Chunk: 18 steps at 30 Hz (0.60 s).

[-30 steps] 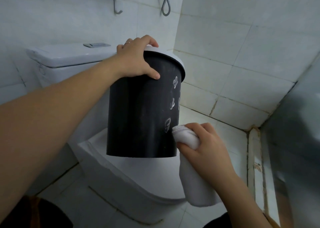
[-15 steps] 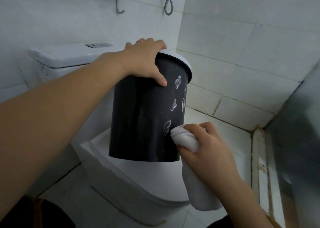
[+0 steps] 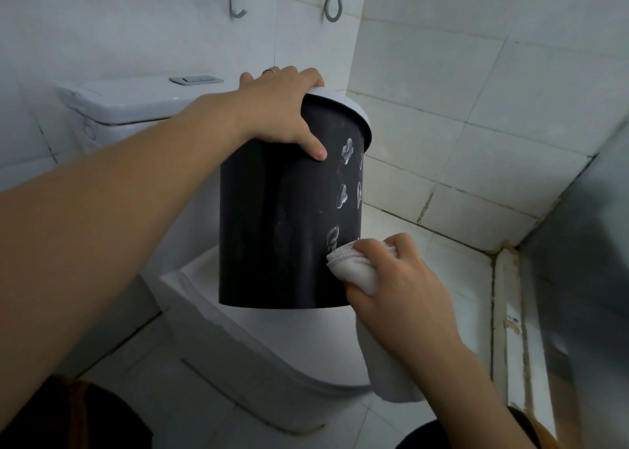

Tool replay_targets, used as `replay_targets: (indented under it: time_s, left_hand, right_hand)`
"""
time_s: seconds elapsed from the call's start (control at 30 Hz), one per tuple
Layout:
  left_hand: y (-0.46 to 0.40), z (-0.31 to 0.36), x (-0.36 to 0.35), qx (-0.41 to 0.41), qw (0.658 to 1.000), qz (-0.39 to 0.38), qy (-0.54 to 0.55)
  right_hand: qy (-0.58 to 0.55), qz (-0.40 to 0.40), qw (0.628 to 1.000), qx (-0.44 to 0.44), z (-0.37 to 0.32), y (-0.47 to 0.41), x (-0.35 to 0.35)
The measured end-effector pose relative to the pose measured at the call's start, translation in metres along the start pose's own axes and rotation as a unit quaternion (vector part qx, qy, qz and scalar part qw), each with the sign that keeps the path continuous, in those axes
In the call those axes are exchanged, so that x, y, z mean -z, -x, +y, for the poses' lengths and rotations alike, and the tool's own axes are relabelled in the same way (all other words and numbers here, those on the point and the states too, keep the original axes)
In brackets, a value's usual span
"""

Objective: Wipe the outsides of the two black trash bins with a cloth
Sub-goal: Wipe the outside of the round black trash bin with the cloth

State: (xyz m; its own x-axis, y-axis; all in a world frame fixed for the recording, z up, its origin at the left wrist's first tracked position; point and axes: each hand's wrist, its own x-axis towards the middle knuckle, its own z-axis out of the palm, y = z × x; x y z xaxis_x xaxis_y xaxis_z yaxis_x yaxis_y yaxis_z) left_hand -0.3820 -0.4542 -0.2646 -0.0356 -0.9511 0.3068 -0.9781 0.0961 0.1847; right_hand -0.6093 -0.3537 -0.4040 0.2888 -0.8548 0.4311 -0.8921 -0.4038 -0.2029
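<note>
The black trash bin [image 3: 282,217] is held tilted above the closed toilet lid [image 3: 306,339], its white rim ring [image 3: 354,108] leaning far and right. The left hand [image 3: 282,108] grips the rim, thumb on the wall. The right hand [image 3: 405,288] bunches a white cloth [image 3: 354,268] against the lower right wall, beside pale decals [image 3: 343,195]. Firm overlapping strokes, turning the bin by the rim, should cover the smudged side.

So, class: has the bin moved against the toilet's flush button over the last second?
Yes, slightly. The bin has shifted right, away from the flush button, and turned, so more of its white marks show.
</note>
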Motion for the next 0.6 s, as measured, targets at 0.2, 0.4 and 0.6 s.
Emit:
replay_targets:
  time_s: [0.2,0.4,0.6]
  left_hand:
    - [-0.001,0.002,-0.001,-0.002,1.0,-0.002,-0.007]
    - [0.0,0.004,0.0,-0.007,1.0,-0.004,-0.01]
    - [-0.001,0.005,0.0,-0.006,1.0,-0.006,-0.01]
  right_hand:
    - [-0.014,0.005,0.999,0.029,-0.019,0.014,0.003]
    - [-0.019,-0.01,0.999,0.032,-0.021,0.019,0.002]
    - [-0.011,-0.01,1.0,-0.017,-0.001,0.005,0.002]
